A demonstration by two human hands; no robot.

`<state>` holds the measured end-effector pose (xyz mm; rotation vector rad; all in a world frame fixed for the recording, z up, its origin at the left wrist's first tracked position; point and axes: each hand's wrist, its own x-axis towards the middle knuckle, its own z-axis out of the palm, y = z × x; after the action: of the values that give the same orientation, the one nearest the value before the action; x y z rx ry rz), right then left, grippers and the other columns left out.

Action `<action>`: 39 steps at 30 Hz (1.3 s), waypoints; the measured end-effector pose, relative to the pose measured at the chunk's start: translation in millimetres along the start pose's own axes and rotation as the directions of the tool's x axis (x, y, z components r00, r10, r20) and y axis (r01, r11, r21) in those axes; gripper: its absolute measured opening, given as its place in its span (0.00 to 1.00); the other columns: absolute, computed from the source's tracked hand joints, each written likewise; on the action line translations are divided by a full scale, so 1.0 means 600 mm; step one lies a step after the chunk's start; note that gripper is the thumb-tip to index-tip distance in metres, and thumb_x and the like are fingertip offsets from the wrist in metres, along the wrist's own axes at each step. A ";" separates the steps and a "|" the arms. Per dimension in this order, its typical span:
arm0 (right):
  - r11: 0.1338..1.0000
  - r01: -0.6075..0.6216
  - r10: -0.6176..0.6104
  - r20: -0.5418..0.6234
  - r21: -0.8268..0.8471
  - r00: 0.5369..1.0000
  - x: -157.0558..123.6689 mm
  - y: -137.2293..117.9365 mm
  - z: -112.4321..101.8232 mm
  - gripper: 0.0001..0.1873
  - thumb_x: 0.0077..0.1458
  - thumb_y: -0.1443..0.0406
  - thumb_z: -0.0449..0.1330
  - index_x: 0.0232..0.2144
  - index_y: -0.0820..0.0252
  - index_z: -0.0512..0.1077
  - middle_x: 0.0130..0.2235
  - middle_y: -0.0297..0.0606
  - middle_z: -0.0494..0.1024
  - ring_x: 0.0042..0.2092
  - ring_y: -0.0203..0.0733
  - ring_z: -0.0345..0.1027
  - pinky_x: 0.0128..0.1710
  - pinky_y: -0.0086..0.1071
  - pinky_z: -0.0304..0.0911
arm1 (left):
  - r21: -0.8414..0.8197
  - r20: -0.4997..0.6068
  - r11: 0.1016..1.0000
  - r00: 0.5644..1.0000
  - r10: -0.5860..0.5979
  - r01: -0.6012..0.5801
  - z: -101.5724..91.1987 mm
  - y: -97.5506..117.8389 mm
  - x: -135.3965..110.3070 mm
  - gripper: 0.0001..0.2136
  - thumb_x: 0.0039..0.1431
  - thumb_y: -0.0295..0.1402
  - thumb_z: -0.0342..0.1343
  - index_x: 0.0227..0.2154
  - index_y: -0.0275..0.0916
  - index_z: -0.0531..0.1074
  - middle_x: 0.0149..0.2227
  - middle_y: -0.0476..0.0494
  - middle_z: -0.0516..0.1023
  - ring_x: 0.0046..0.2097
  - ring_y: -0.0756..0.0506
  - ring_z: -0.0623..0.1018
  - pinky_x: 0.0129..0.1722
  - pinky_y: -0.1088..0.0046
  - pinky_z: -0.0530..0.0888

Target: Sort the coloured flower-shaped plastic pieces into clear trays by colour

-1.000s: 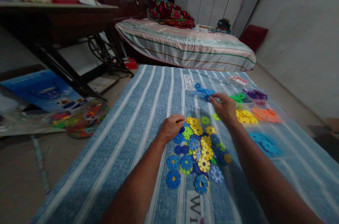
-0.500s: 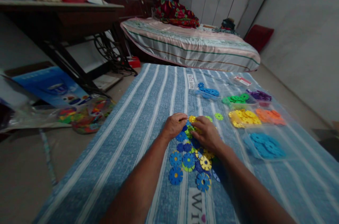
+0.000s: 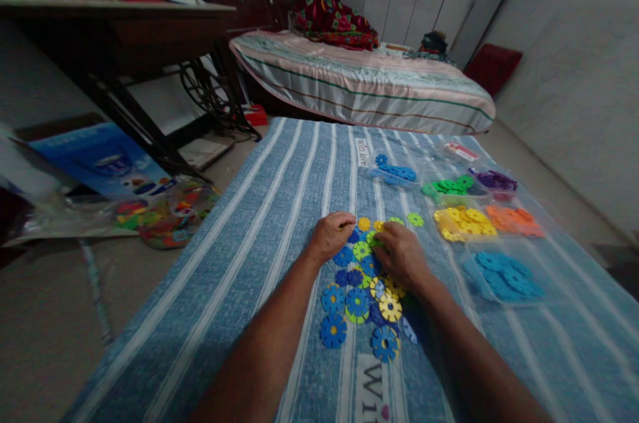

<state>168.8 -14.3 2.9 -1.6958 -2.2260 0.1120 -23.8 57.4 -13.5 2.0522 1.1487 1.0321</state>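
Note:
Loose notched plastic discs [image 3: 357, 302] in blue, yellow and green lie in an overlapping spread on the striped cloth. At the upper left of this spread, my left hand [image 3: 332, 236] is closed, with a sliver of yellow at its fingers that looks like a disc's edge. My right hand [image 3: 401, 252] is over the right side of the spread, fingers bent down among the discs; what they hold, if anything, is hidden. Between the hands lie a light green disc [image 3: 361, 250] and a yellow disc [image 3: 364, 224]. Another green disc [image 3: 415, 219] lies apart, beyond the right hand.
On the right stand clear boxes of sorted discs: light blue [image 3: 506, 275], yellow [image 3: 464, 222], orange [image 3: 514, 220], green [image 3: 449, 186] and purple [image 3: 494, 180]. A box of blue discs [image 3: 396, 174] is farther back. A bed [image 3: 359, 80] stands beyond the striped cloth [image 3: 259, 223].
My right hand has shifted slightly right, uncovering green and blue discs between the hands. My left hand stays closed in nearly the same place.

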 end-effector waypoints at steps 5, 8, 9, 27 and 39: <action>0.990 -0.107 0.107 -0.001 -0.091 0.994 0.000 -0.012 -0.012 0.11 0.61 0.65 0.54 0.35 0.59 0.77 0.45 0.48 0.74 0.48 0.50 0.65 0.50 0.41 0.59 | -0.006 0.004 1.000 1.000 -0.001 0.001 0.001 -0.001 0.001 0.07 0.56 0.27 0.55 0.32 0.39 0.79 0.39 0.46 0.82 0.44 0.47 0.80 0.49 0.70 0.76; 0.995 -0.027 0.028 0.007 -0.096 1.000 0.017 -0.027 -0.012 0.13 0.61 0.66 0.53 0.42 0.57 0.77 0.51 0.49 0.72 0.55 0.54 0.62 0.53 0.44 0.59 | -0.008 0.002 1.000 1.000 -0.006 0.006 0.002 -0.003 0.001 0.07 0.56 0.27 0.55 0.33 0.39 0.79 0.39 0.46 0.82 0.44 0.47 0.80 0.49 0.69 0.76; 0.995 0.013 -0.010 0.024 -0.102 1.000 0.025 -0.032 -0.011 0.14 0.62 0.66 0.53 0.45 0.56 0.76 0.54 0.49 0.71 0.58 0.55 0.59 0.54 0.45 0.58 | -0.009 0.000 1.000 1.000 -0.008 0.008 0.002 -0.003 0.001 0.07 0.56 0.27 0.55 0.33 0.40 0.79 0.40 0.46 0.82 0.44 0.47 0.80 0.50 0.69 0.76; 0.982 0.182 -0.185 0.084 0.044 0.979 0.065 -0.005 -0.006 0.13 0.64 0.67 0.52 0.37 0.59 0.77 0.44 0.45 0.75 0.49 0.44 0.66 0.50 0.36 0.62 | -0.012 -0.010 1.000 1.000 -0.028 0.028 -0.002 0.002 0.001 0.08 0.55 0.26 0.55 0.33 0.40 0.79 0.39 0.46 0.83 0.44 0.47 0.80 0.51 0.70 0.76; 0.993 -0.107 0.118 -0.385 0.050 0.915 0.165 0.066 -0.100 0.12 0.61 0.64 0.53 0.38 0.60 0.76 0.40 0.47 0.78 0.43 0.49 0.70 0.45 0.40 0.63 | -0.021 -0.013 0.999 1.000 -0.024 0.024 -0.001 -0.002 0.001 0.08 0.55 0.27 0.55 0.32 0.40 0.79 0.38 0.47 0.83 0.43 0.47 0.81 0.48 0.70 0.77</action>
<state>201.4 82.5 70.6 -1.6621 -1.8291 -0.1538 -24.4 58.5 -13.9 2.0133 1.1611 1.0434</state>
